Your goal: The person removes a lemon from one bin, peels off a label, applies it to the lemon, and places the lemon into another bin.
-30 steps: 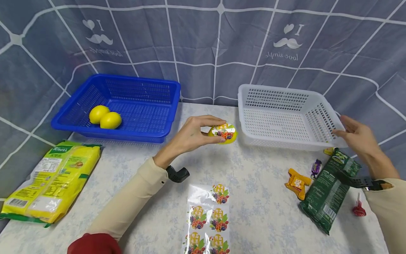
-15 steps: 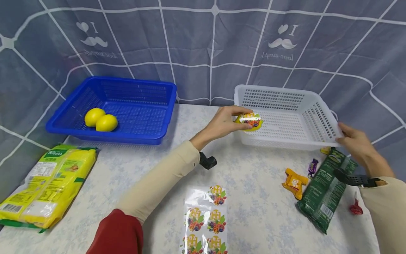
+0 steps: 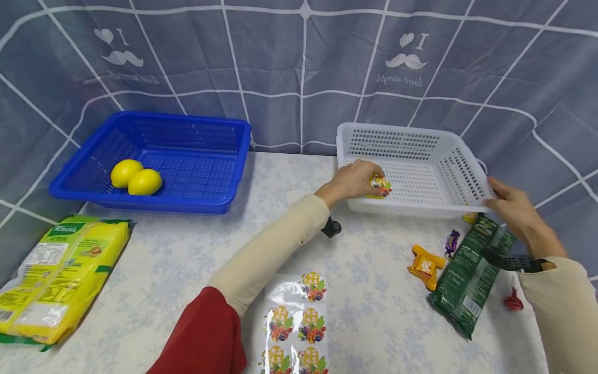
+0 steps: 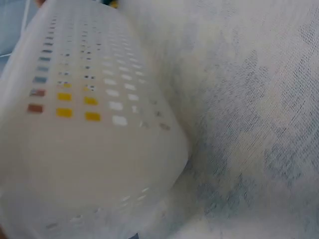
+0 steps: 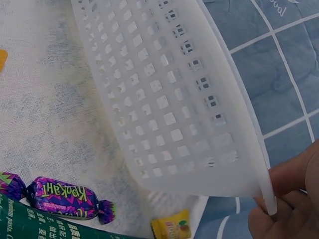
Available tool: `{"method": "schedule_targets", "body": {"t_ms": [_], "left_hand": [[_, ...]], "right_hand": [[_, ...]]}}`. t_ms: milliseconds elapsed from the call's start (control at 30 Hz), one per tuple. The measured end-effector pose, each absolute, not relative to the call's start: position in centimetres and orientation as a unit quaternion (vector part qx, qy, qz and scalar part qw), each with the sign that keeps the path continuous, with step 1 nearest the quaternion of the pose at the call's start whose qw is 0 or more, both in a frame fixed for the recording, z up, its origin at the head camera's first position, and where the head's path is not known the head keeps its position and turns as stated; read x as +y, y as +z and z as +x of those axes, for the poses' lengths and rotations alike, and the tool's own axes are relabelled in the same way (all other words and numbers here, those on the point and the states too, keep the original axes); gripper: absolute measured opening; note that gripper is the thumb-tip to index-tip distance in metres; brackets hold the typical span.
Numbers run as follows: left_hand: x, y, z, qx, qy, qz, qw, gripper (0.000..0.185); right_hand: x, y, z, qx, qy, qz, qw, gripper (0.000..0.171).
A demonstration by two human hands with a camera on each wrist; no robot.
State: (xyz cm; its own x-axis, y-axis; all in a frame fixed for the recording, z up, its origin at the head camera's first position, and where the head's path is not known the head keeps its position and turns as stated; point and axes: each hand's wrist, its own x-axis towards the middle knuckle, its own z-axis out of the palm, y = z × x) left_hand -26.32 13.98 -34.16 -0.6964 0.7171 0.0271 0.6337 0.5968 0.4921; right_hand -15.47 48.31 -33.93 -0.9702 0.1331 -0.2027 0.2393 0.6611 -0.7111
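My left hand [image 3: 357, 179] grips a yellow lemon with a fruit sticker [image 3: 380, 186] on it, low inside the left end of the white basket [image 3: 420, 209]. In the left wrist view, patches of yellow show through holes of the basket wall [image 4: 75, 149]; the hand itself is mostly hidden there. My right hand [image 3: 516, 210] pinches the basket's right rim between thumb and fingers, as the right wrist view also shows with the hand [image 5: 294, 194] at the rim's corner. Two plain lemons [image 3: 145, 182] lie in the blue basket [image 3: 154, 202] on the left.
A sheet of fruit stickers [image 3: 294, 322] lies at the front middle. Right of it are an orange-wrapped snack [image 3: 426, 266], a purple candy [image 3: 451, 243], a green pasta bag [image 3: 469, 280] and a red lollipop [image 3: 514, 300]. A yellow Knorr bag [image 3: 60, 275] lies left. A grey curtain [image 3: 280, 62] hangs behind.
My left hand has carried the stickered lemon rightward, over the rim and down into the white basket. My right hand stays at the basket's right rim. The whole view has shifted a little.
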Motion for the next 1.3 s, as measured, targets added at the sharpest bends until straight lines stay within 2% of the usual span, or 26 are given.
{"method": "schedule_targets", "body": {"t_ms": [200,400,667,967,1167,1300], "left_hand": [[14.2,-34.3,-25.9,0.915,0.152,0.363,0.092,0.042],[14.0,-33.9,-25.6,0.920,0.118,0.351,0.127,0.029],[13.5,-33.8,-25.2,0.918,0.121,0.350,0.143,0.041],[11.0,-32.4,-24.4,0.895,0.184,0.401,0.072,0.042],[6.9,-31.2,-23.2,0.879,0.257,0.397,0.065,0.043],[3.1,-30.8,-22.3,0.869,0.292,0.396,0.051,0.042]], "right_hand": [[47.9,-33.9,-15.5,0.912,-0.393,0.105,0.061,0.063],[47.4,-34.1,-15.7,0.917,-0.382,0.099,0.051,0.062],[47.0,-34.3,-15.8,0.919,-0.379,0.103,0.049,0.062],[47.8,-34.7,-15.5,0.919,-0.376,0.118,0.033,0.063],[48.4,-35.2,-15.4,0.924,-0.358,0.136,0.010,0.064],[47.1,-34.5,-15.3,0.951,-0.283,0.125,-0.010,0.067]]}}
